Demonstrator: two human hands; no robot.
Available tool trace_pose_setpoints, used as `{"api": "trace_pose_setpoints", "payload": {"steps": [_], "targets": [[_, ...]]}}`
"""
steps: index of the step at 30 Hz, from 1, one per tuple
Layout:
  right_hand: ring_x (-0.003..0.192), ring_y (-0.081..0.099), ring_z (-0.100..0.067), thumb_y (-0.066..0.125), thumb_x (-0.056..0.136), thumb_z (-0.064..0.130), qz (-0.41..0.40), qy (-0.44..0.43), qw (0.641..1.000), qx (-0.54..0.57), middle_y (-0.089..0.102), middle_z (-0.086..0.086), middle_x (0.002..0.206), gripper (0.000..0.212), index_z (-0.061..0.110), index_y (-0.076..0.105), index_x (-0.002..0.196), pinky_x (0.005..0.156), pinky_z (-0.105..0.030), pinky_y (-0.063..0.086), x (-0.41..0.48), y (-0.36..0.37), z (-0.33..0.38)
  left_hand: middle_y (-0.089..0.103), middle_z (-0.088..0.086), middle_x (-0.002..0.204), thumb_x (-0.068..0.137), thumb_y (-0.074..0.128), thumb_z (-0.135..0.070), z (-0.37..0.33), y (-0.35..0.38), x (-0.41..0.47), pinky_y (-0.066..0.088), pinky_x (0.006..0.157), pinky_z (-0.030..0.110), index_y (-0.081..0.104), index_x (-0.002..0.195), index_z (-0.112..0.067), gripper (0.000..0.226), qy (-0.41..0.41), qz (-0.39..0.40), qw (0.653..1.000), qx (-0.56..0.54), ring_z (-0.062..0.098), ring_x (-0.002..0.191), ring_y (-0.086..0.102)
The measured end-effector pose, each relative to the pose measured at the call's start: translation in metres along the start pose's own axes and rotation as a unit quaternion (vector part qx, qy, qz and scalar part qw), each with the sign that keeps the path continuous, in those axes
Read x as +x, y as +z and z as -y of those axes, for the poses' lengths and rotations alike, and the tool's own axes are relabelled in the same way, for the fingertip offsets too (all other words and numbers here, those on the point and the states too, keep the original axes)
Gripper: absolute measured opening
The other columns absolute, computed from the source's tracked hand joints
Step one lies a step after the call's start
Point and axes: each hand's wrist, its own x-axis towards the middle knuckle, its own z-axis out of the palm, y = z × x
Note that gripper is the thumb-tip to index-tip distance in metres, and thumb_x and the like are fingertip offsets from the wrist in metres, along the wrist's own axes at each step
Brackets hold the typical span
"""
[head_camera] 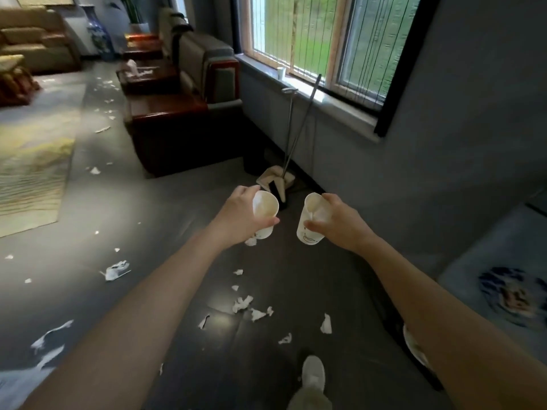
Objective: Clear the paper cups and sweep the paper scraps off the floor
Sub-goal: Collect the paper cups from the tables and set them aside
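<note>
My left hand grips a white paper cup by its side, held out over the dark floor. My right hand grips a second white paper cup with a blue print, thumb on its wall. Both cups tilt towards me and look empty. Torn white paper scraps lie scattered over the floor below and to the left, with a larger scrap further left. A broom and dustpan set leans against the wall just beyond the cups. Another paper cup stands on the windowsill.
A dark wooden side table and sofa line the wall on the left of the window. A patterned rug covers the floor at left. A blue-and-white vase stands far back. My shoe shows at the bottom.
</note>
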Motion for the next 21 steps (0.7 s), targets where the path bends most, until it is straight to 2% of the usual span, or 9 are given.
{"api": "trace_pose_setpoints", "payload": {"steps": [7,11,16,21], "targets": [[0.115,0.052,-0.024,0.071,0.081,0.034,0.022,0.002,1.000,-0.004,0.049,-0.007,0.132,0.080,0.016,0.028,0.146,0.094,-0.037,0.049,0.192,-0.061,-0.025,0.035,0.006,0.141,0.078,0.073,-0.039,-0.002,0.011,0.195,0.030,0.097,0.026,0.031,0.145,-0.012,0.084,-0.030,-0.010,0.999,0.000,0.021,0.127,0.038],[0.116,0.051,-0.026,0.075,0.077,0.033,0.009,-0.001,1.000,-0.011,0.044,-0.010,0.134,0.083,0.016,0.031,0.145,0.092,-0.036,0.050,0.295,-0.082,-0.019,0.037,0.008,0.140,0.077,0.074,-0.037,0.012,0.005,0.282,0.030,0.097,0.024,0.033,0.143,-0.010,0.083,-0.057,-0.026,0.998,0.006,0.022,0.127,0.039],[0.118,0.049,-0.025,0.074,0.079,0.033,0.040,-0.015,0.999,-0.016,0.041,-0.010,0.136,0.084,0.016,0.028,0.147,0.096,-0.039,0.048,0.421,-0.073,-0.010,0.039,0.010,0.139,0.076,0.075,-0.037,0.048,0.000,0.403,0.031,0.101,0.028,0.035,0.142,-0.008,0.083,-0.079,-0.043,0.996,0.004,0.023,0.127,0.039],[0.123,0.046,-0.024,0.072,0.083,0.030,0.067,-0.017,0.997,-0.029,0.038,-0.009,0.141,0.082,0.016,0.024,0.149,0.097,-0.034,0.046,0.575,-0.047,0.010,0.038,0.009,0.139,0.076,0.075,-0.038,0.107,-0.009,0.543,0.035,0.102,0.033,0.034,0.143,-0.010,0.084,-0.088,-0.045,0.995,0.002,0.023,0.126,0.040]]}}
